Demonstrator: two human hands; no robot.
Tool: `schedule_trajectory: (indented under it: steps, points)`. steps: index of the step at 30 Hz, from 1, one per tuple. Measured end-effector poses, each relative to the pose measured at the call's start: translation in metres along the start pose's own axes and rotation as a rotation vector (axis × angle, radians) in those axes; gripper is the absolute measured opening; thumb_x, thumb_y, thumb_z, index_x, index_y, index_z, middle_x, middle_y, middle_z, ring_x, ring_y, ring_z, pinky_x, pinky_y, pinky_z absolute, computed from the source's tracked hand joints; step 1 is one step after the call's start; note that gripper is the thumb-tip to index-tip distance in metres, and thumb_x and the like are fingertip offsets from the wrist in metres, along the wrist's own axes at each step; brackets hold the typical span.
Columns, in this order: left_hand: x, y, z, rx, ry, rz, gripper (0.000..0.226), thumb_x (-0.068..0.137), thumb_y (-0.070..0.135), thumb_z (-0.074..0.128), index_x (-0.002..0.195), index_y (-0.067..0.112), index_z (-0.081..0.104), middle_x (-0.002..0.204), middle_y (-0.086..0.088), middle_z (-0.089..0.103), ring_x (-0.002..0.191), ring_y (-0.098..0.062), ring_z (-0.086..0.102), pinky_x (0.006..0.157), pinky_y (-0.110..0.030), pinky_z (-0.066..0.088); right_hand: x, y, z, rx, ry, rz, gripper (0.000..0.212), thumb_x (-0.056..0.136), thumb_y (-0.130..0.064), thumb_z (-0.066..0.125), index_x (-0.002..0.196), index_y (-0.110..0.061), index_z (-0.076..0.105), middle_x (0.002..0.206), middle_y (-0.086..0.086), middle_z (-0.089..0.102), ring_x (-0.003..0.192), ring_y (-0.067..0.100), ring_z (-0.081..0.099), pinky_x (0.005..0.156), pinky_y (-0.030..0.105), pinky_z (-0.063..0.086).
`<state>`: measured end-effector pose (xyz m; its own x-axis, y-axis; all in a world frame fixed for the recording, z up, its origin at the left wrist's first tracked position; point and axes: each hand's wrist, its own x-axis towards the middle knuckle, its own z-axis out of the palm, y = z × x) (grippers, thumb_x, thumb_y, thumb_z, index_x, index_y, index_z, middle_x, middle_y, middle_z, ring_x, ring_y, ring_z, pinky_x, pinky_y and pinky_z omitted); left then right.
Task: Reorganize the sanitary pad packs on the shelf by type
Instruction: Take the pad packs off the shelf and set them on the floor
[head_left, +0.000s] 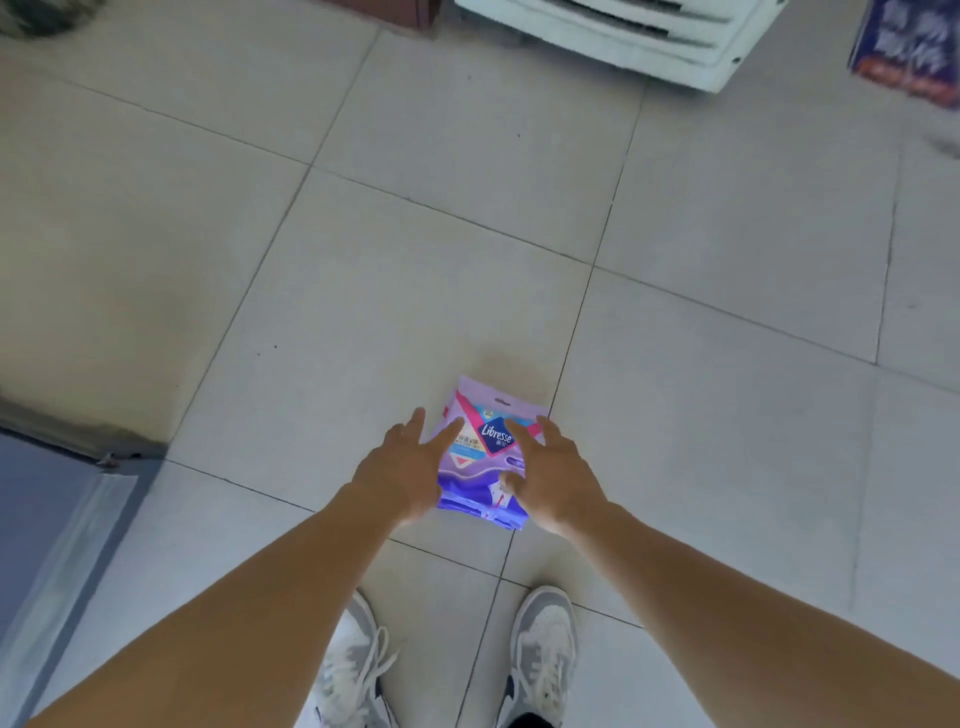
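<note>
Both shoes (447, 670) stand behind 2 spread, empty hands, left hand (402, 467) and right hand (550, 475), flanking a purple pack (485, 457) on the floor (363, 270); likely light, soft, slippery, best gripped by its side edges.

"Libresse" reads in white on the dark blue diamond of the purple plastic pad pack (480, 457) at my twelve o'clock; its smaller print is illegible.

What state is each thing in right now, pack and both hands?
Libresse pad pack: lying flat on the floor tiles, face up, sealed as far as visible.
Left hand: fingers spread, at the pack's left edge, no grip yet.
Right hand: fingers spread, at the pack's right edge, no grip yet.
</note>
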<state>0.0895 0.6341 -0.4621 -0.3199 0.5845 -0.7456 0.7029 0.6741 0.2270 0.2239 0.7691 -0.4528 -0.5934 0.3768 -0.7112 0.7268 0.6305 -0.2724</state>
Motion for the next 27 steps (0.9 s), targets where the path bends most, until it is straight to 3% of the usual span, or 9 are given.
schedule_trajectory:
  steps: [3,10,15,23,27]
  points:
    - [-0.058,0.001,-0.046,-0.011,0.005,-0.051,0.077,0.098,0.026,0.047,0.152,0.041,-0.007,0.162,0.001,-0.012,0.149,-0.025,0.003,0.111,-0.037,0.032,-0.038,-0.036,-0.051,-0.108,-0.021,-0.107,0.061,0.100,-0.045,0.043,0.153,-0.029,0.019,0.161,0.005,0.012,0.143,0.030,0.025,0.110,0.037,0.035]
    - [-0.168,-0.021,-0.185,-0.136,0.229,-0.169,0.069,0.100,0.032,0.042,0.155,0.031,0.000,0.163,-0.001,0.000,0.148,-0.025,0.012,0.115,-0.035,0.026,-0.092,-0.148,-0.200,-0.284,0.075,-0.333,0.063,0.098,-0.054,0.038,0.153,-0.028,0.021,0.162,0.006,0.016,0.148,0.025,0.016,0.117,0.038,0.022]
    - [-0.248,-0.064,-0.249,-0.221,0.421,-0.332,0.066,0.100,0.032,0.041,0.155,0.027,0.004,0.162,-0.003,0.007,0.146,-0.025,0.016,0.115,-0.038,0.028,-0.127,-0.250,-0.265,-0.411,0.182,-0.584,0.064,0.096,-0.057,0.038,0.152,-0.027,0.024,0.159,0.005,0.026,0.145,0.024,0.024,0.116,0.039,0.026]
    - [-0.397,-0.131,-0.249,-0.439,0.637,-0.626,0.059,0.093,0.024,0.048,0.148,0.024,0.025,0.150,-0.006,0.031,0.136,-0.029,0.029,0.108,-0.041,0.036,-0.197,-0.399,-0.258,-0.506,0.180,-0.929,0.065,0.096,-0.055,0.040,0.152,-0.026,0.025,0.156,0.006,0.030,0.143,0.024,0.025,0.113,0.040,0.027]
    - [-0.473,-0.157,-0.222,-0.493,0.737,-0.800,0.059,0.095,0.026,0.049,0.149,0.022,0.025,0.152,-0.008,0.026,0.138,-0.030,0.027,0.110,-0.040,0.034,-0.248,-0.461,-0.226,-0.516,0.182,-1.133,0.066,0.094,-0.056,0.041,0.150,-0.024,0.027,0.144,0.004,0.044,0.136,0.026,0.035,0.108,0.042,0.034]
